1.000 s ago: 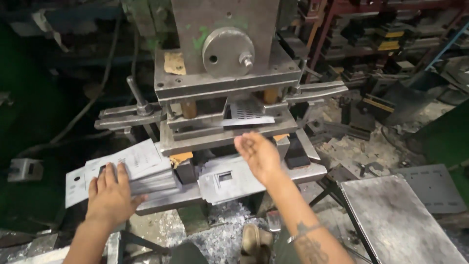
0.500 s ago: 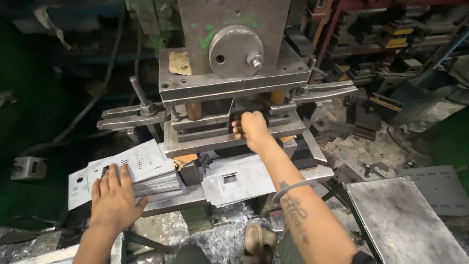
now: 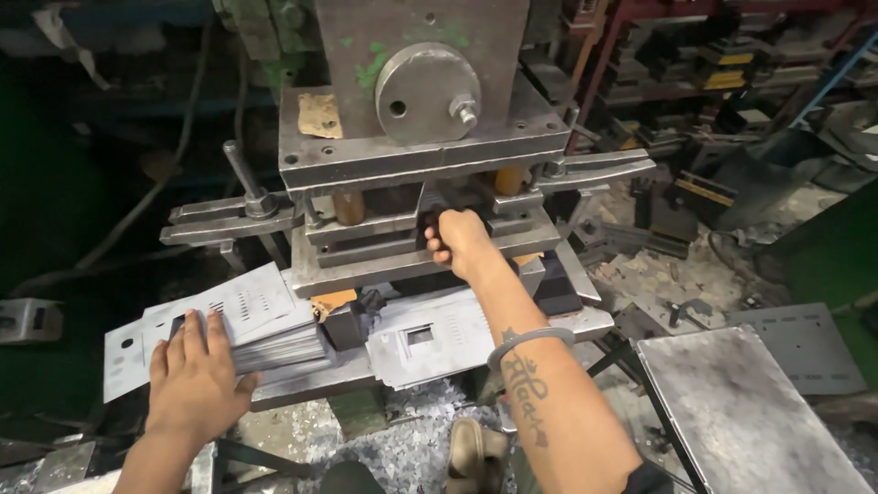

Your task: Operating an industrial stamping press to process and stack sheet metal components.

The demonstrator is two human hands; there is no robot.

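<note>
steel press [image 3: 421, 119], grey, filled twelve o'clock of my view. right hand [image 3: 460, 240] was in the die gap at centre, fingers curled; i could not tell whether they pinched a sheet or only touched the die block [image 3: 402, 252], the contact being hidden. left hand [image 3: 197, 375], at eight o'clock, lay flat and spread on a stack of punched sheets [image 3: 247, 320], pressing, nothing clasped. more blanks [image 3: 439, 334], each with a square cut-out, sat at six o'clock of the die, under my right forearm. metal plate [image 3: 741, 402] at four o'clock. scrap chips [image 3: 412, 448] on the floor. i judged the sheets thin, light, springy, slick against each other, edges sharp; best taken by a plain corner, thumb on top, away from the punched holes.
</note>
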